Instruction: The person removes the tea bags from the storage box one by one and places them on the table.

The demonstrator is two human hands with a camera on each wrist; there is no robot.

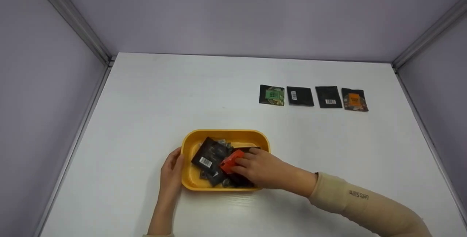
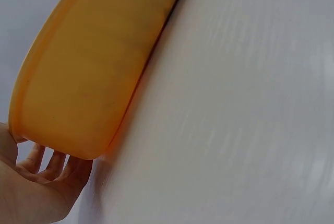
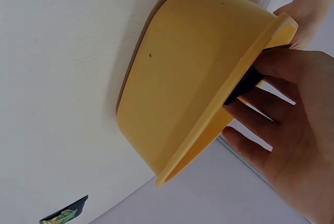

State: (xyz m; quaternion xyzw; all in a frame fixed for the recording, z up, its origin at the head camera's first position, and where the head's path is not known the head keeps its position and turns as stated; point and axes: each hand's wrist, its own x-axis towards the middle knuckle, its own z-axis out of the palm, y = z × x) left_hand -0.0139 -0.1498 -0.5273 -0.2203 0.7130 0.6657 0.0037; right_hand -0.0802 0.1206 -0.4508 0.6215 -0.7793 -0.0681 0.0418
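"What's furthest left?"
"The left hand [image 1: 170, 169], at the 9 o'clock end of the yellow tub [image 1: 190, 178]. Its fingers lie slightly apart against the outer wall, thumb near the rim."
"How does the tub sit?"
"Upright on the white table [image 1: 131, 138], long axis running from 9 to 3 o'clock."
"And inside it, going rightward?"
"First a barcoded black packet [image 1: 209, 153], long axis tilted from 7 to 1 o'clock, barcode end toward 7. Just beside it, slightly right of the tub's middle, is the red packet [image 1: 228, 163]; what shows of it slants from 8 to 2."
"What's holding that one?"
"The right hand [image 1: 261, 167], in over the rim from 4 o'clock, pinching it between thumb and fingers. They cover part of it, so I can't tell its full outline."
"Anything beyond?"
"Toward 2 o'clock from the tub, a row: a green-labelled packet [image 1: 272, 95], a plain black packet [image 1: 302, 96], a second plain one [image 1: 328, 94], then an orange-labelled packet [image 1: 354, 100]. At 4 o'clock, a beige sleeve [image 1: 368, 204] covers the right forearm."
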